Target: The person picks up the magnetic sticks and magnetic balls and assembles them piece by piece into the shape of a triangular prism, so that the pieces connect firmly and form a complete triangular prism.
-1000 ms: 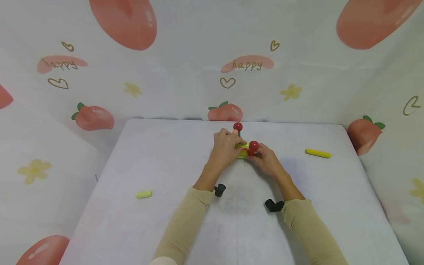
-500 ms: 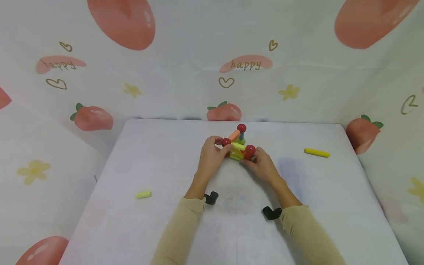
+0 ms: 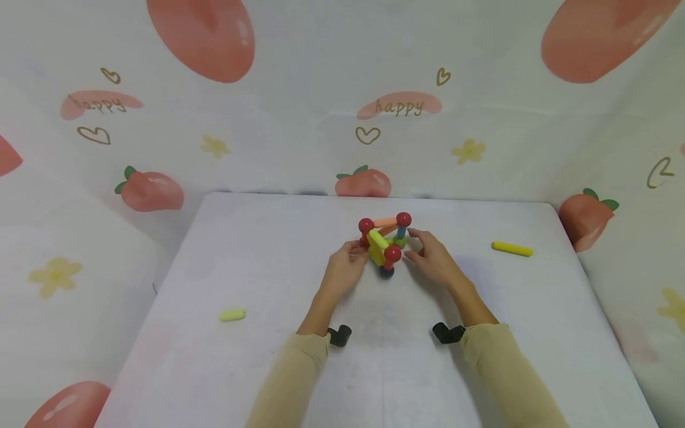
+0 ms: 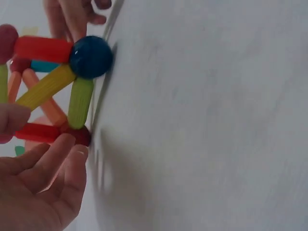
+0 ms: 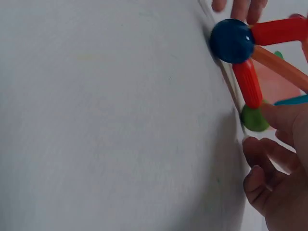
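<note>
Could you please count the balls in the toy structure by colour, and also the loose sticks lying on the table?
Toy structure, balls that show:
Red balls: 3
Blue ball: 1
Green ball: 1
Loose on the table:
Yellow stick: 1
Light green stick: 1
Total: 7
</note>
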`<state>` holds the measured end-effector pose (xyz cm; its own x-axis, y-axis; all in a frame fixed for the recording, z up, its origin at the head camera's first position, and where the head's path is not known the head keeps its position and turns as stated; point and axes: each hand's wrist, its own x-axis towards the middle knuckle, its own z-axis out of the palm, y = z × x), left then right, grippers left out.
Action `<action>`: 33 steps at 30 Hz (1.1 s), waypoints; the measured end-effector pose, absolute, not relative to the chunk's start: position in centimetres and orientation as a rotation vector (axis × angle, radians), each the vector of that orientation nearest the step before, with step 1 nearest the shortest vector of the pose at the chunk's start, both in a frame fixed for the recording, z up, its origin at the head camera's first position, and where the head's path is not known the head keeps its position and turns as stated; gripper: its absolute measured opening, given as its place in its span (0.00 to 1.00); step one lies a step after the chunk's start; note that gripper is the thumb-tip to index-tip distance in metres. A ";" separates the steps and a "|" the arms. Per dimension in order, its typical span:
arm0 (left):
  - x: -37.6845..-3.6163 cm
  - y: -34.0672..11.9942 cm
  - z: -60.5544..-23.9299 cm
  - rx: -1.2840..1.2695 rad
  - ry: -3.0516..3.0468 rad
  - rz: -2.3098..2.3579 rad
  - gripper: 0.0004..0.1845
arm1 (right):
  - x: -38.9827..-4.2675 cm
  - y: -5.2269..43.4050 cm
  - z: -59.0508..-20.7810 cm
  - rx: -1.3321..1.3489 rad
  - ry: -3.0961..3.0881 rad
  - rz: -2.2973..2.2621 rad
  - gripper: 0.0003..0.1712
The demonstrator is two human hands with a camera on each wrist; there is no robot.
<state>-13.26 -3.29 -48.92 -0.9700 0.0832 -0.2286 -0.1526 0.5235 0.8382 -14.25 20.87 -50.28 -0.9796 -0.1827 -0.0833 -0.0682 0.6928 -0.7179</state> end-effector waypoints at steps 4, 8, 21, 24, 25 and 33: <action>-13.3 -2.8 -49.5 0.077 2.520 1.342 0.34 | -15.1 20.1 -51.0 -0.258 2.797 -1.134 0.31; -13.3 -3.3 -49.5 0.141 2.563 1.247 0.39 | -14.8 19.2 -51.2 -0.213 2.869 -1.096 0.24; -13.6 -3.8 -49.5 0.031 2.787 1.079 0.19 | -13.3 20.9 -50.8 -0.194 3.048 -0.954 0.27; -13.7 -3.5 -49.5 0.019 2.781 1.083 0.19 | -12.8 24.3 -50.1 -0.114 3.111 -0.882 0.34; -13.7 -3.4 -49.5 0.016 2.784 1.081 0.19 | -12.7 25.5 -49.9 -0.071 3.113 -0.847 0.38; -13.6 -3.2 -49.7 -0.038 2.807 1.024 0.19 | -12.2 33.7 -49.5 0.106 2.968 -0.437 0.58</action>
